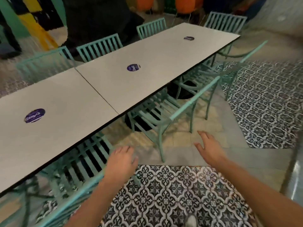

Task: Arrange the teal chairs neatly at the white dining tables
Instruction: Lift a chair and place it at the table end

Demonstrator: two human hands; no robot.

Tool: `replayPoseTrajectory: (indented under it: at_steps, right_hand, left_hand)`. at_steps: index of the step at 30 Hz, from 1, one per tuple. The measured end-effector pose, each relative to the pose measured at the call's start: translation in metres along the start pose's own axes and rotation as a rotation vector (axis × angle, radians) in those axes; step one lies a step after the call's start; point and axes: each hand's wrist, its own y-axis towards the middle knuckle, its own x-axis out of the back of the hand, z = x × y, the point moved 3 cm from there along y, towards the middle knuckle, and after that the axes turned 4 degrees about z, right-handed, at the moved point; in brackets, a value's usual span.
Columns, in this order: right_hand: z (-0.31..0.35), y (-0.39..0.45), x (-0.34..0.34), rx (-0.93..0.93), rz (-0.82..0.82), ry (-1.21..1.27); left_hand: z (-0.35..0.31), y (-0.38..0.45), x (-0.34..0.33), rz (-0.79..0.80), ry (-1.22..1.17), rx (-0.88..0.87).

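Head view: both forearms reach forward, left hand [122, 158] and right hand [209, 148] empty, fingers loosely apart.

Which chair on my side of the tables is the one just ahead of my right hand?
Start at the long row of white tables and follow its near edge. Between the tables' edge and the right hand stands a teal chair, seat tucked under the tabletop. Unlike its neighbours, its back rail sits directly ahead of that hand, above the plain beige floor.

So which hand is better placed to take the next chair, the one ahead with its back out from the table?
Probably the right hand: open, it sits just below that chair; the left hand is nearer the closest chair.
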Motion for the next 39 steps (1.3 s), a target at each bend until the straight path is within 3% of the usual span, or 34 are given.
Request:
replayPoseTrajectory:
  at_steps: [6,11,23,28,32,36,39]
  right_hand:
    - [-0.074,0.049,0.077,0.052,-0.075,-0.003]
    - [-0.121,0.099,0.109,0.110,-0.096,-0.094]
    - [-0.143,0.301,0.118,0.374,0.114,-0.224]
    - [-0.146,0.350,0.109,0.480,0.236,-0.302]
    - [-0.171,0.390,0.102,0.473,0.295,-0.391]
    - [-0.187,0.421,0.102,0.468,0.304,-0.402]
    - [-0.184,0.436,0.100,0.529,0.339,-0.414]
  left_hand:
    - [-0.132,0.109,0.038,-0.118,0.021,-0.205]
    - [-0.199,0.192,0.037,-0.060,0.046,-0.250]
    - [-0.234,0.357,-0.028,0.059,0.072,-0.152]
    - [-0.238,0.366,-0.038,0.178,0.025,-0.038]
    - [-0.239,0.360,-0.054,0.278,-0.072,0.182]
    - [-0.229,0.342,-0.066,0.234,-0.200,0.417]
    - [-0.229,0.338,-0.069,0.221,-0.175,0.479]
